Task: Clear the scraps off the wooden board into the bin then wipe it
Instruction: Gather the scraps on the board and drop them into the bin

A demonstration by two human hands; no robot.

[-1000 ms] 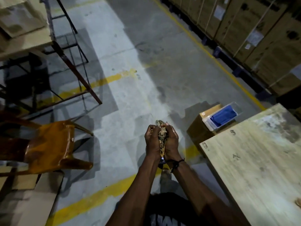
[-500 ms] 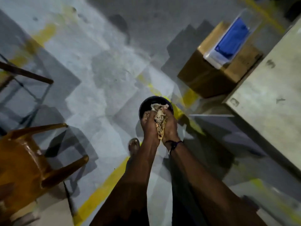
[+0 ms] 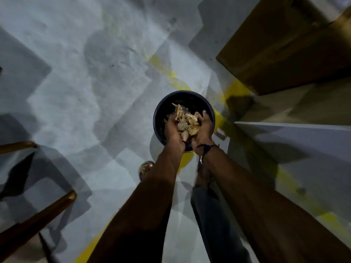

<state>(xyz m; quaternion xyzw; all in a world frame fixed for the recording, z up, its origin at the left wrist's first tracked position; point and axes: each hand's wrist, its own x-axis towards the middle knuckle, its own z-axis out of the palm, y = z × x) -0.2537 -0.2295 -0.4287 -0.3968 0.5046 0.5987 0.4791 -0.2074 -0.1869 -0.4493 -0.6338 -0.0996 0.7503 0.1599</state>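
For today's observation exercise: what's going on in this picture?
A person cups a heap of pale, crumpled scraps between the left hand and right hand, directly over a round dark bin standing on the grey concrete floor. The scraps are not yet dropped. A brown cardboard box sits nearby.

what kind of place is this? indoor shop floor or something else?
Probably an industrial or warehouse floor: bare grey concrete floor with painted yellow floor lines, a large cardboard box on the ground, and a dark round bin over which both hands cup scraps.
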